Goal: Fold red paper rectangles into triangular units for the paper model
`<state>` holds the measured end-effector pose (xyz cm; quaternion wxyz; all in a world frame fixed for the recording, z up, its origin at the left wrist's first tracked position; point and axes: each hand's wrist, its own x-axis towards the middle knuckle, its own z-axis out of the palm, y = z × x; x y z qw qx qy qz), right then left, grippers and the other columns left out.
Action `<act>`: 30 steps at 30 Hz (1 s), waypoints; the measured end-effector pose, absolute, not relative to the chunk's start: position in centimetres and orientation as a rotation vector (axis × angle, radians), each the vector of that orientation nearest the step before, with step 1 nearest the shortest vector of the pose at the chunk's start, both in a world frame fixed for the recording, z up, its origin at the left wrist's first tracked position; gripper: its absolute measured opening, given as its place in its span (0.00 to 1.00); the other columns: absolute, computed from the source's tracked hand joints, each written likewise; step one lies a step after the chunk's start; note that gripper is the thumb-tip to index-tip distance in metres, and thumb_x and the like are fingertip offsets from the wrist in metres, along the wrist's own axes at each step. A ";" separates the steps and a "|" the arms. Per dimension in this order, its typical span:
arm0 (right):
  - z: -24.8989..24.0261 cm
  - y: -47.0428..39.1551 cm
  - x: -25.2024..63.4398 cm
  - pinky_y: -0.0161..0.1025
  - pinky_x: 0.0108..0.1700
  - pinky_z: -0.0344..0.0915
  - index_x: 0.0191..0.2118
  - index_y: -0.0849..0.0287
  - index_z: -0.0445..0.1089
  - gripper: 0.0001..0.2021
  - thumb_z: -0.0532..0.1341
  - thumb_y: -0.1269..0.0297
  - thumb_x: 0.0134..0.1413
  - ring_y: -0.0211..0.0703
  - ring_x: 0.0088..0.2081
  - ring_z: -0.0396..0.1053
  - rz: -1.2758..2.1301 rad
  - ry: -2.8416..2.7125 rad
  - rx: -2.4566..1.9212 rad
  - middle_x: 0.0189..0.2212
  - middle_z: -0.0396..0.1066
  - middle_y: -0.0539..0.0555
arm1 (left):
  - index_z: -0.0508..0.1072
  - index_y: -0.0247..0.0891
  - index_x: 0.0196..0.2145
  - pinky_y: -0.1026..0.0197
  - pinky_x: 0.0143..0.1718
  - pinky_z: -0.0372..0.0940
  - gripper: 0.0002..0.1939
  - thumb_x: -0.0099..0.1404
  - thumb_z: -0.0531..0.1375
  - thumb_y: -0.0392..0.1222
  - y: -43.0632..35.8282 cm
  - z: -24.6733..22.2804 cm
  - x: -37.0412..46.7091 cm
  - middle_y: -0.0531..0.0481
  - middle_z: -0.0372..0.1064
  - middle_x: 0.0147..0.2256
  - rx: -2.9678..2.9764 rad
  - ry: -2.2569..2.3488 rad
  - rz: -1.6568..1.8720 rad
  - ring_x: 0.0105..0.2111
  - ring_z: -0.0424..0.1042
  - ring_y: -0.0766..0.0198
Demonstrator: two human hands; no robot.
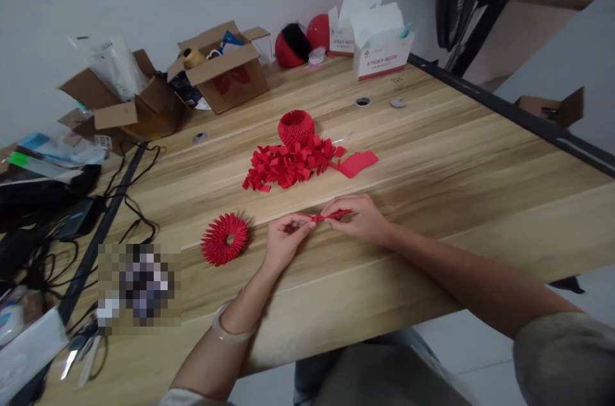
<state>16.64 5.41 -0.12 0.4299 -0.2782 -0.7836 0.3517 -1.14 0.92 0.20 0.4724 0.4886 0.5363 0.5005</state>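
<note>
The left hand (284,241) and the right hand (356,219) were close together over the bench (432,201), both pinching a small folded red paper piece (331,216) between thumb and fingers. The piece lay between the two sets of fingertips, one end at the left hand's thumb and the rest running into the right hand's grip.

Just beyond the hands was a loose pile of small red paper pieces (283,164), and at the pile's far edge stood a round red folded-paper bowl shape (296,128) with its opening upward. Flat red paper slips (358,163) lay at the pile's right end, beyond the right hand. To the left of the left hand, apart from it, a red paper ring (225,239) with pointed edges and a hole in its middle rested on the bench.

Farther beyond the hands, along the wall, were two open cardboard boxes to the left, red round objects (291,46) nearer the middle, and white sticky note boxes (383,50) to the right. Black cables (139,219) ran across the bench's left side, well apart from the left hand.
</note>
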 end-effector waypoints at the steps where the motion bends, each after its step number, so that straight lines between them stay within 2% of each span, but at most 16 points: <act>1: -0.2 5.4 16.6 0.33 0.34 0.69 0.28 0.61 0.72 0.04 0.59 0.72 0.48 0.38 0.30 0.73 0.812 -1.988 -0.652 0.28 0.75 0.55 | 0.77 0.36 0.24 0.65 0.28 0.64 0.06 0.46 0.68 0.39 0.9 0.3 -1.1 0.47 0.76 0.25 1.188 1.321 1.223 0.22 0.69 0.68; 5: -0.4 5.5 16.6 0.33 0.36 0.69 0.29 0.59 0.70 0.06 0.57 0.72 0.52 0.37 0.32 0.72 0.586 -2.061 -0.488 0.29 0.75 0.54 | 0.77 0.34 0.24 0.67 0.23 0.61 0.08 0.45 0.68 0.40 0.9 0.4 -1.3 0.49 0.73 0.20 1.167 1.351 1.177 0.18 0.66 0.70; 9: -0.5 5.7 16.6 0.33 0.39 0.69 0.29 0.59 0.70 0.07 0.56 0.72 0.55 0.35 0.32 0.73 0.481 -2.096 -0.360 0.30 0.76 0.54 | 0.77 0.33 0.25 0.67 0.25 0.62 0.08 0.46 0.68 0.40 1.1 0.0 -1.6 0.50 0.73 0.20 1.097 1.281 1.147 0.19 0.67 0.71; 17: -0.7 5.2 16.5 0.31 0.37 0.70 0.32 0.58 0.70 0.05 0.57 0.71 0.54 0.35 0.32 0.73 0.500 -2.069 -0.383 0.30 0.76 0.53 | 0.76 0.34 0.20 0.66 0.28 0.65 0.10 0.38 0.71 0.39 1.2 0.3 -1.4 0.50 0.73 0.18 0.797 1.092 1.107 0.19 0.69 0.70; 30: -1.4 4.6 16.3 0.30 0.34 0.68 0.34 0.58 0.69 0.03 0.59 0.68 0.53 0.36 0.30 0.73 0.583 -2.076 -0.535 0.29 0.75 0.52 | 0.77 0.34 0.22 0.65 0.29 0.65 0.08 0.41 0.70 0.38 1.0 -0.3 -1.4 0.49 0.74 0.20 0.901 1.123 1.114 0.21 0.70 0.69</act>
